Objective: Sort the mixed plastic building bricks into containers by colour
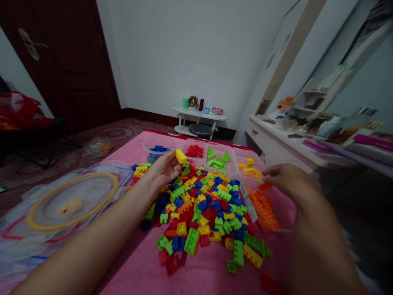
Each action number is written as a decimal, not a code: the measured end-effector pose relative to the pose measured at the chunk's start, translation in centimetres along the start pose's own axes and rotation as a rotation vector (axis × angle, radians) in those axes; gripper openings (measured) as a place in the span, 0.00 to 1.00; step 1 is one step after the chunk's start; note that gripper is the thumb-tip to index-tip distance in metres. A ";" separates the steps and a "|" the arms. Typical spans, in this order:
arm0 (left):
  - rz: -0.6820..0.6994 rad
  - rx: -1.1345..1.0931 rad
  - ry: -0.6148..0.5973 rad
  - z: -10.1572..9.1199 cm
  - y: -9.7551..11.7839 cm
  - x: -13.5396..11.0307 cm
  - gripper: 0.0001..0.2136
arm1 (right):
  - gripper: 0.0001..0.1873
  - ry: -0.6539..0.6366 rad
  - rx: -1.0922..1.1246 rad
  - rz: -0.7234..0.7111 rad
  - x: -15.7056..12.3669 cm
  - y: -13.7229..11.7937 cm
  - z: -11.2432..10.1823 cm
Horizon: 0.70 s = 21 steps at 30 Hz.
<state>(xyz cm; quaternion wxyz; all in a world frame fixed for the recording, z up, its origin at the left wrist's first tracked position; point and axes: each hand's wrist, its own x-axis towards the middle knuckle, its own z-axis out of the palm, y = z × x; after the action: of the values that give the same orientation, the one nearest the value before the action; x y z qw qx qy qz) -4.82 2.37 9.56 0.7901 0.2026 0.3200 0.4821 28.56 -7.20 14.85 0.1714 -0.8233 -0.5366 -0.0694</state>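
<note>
A yellow toy building block [181, 156] is pinched in the fingers of my left hand [167, 169], raised above the far left side of a mixed pile of building blocks [199, 205]. On the right, my right hand [290, 182] reaches over a clear container of orange blocks [265, 211]. Its fingers are closed, and an orange block [265, 187] shows at the fingertips, a little blurred. Behind the pile stand clear containers of blue blocks [158, 150], red blocks [195, 151], green blocks [218, 159] and yellow blocks [250, 167].
A pink cloth [129, 262] covers the table. Stacked clear lids [89, 200] with coloured rims lie at the left. A white dresser [276, 141] with bottles stands to the right. A small white table [199, 113] is by the far wall, and a dark red door [61, 61] is at left.
</note>
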 end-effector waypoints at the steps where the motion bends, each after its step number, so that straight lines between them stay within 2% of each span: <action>1: 0.002 0.002 0.002 0.0 0.0 0.0 0.06 | 0.10 -0.063 -0.027 0.020 -0.1 -0.5 0.2; 3: 0.002 0.003 0.008 0.0 -0.1 0.1 0.06 | 0.12 -0.141 -0.033 -0.037 -0.6 -2.5 0.6; 6: 0.003 -0.003 0.015 -0.1 -0.1 0.1 0.06 | 0.12 -0.189 0.087 -0.299 -2.5 -6.9 1.1; 9: 0.000 -0.006 0.007 -0.1 0.1 0.1 0.06 | 0.14 -0.341 0.216 -0.602 -5.4 -11.5 2.1; 12: -0.010 -0.014 0.004 -0.1 0.3 -0.1 0.06 | 0.18 -0.475 0.294 -0.879 -8.3 -14.5 3.6; 14: -0.015 -0.023 0.008 0.0 0.4 -0.2 0.06 | 0.19 -0.530 0.262 -0.934 -9.7 -15.6 4.7; 17: -0.011 -0.026 0.006 0.0 0.5 -0.2 0.06 | 0.18 -0.505 0.209 -0.887 -10.5 -16.1 5.7; 21: -0.004 -0.010 -0.009 -0.2 0.4 0.0 0.07 | 0.16 -0.496 0.199 -0.844 -10.1 -15.8 5.7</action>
<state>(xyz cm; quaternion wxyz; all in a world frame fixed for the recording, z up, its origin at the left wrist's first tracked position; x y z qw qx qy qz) -5.20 2.55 9.66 0.7935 0.2002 0.3143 0.4811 9.64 -8.13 9.84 0.0732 -0.5059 -0.8515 0.1169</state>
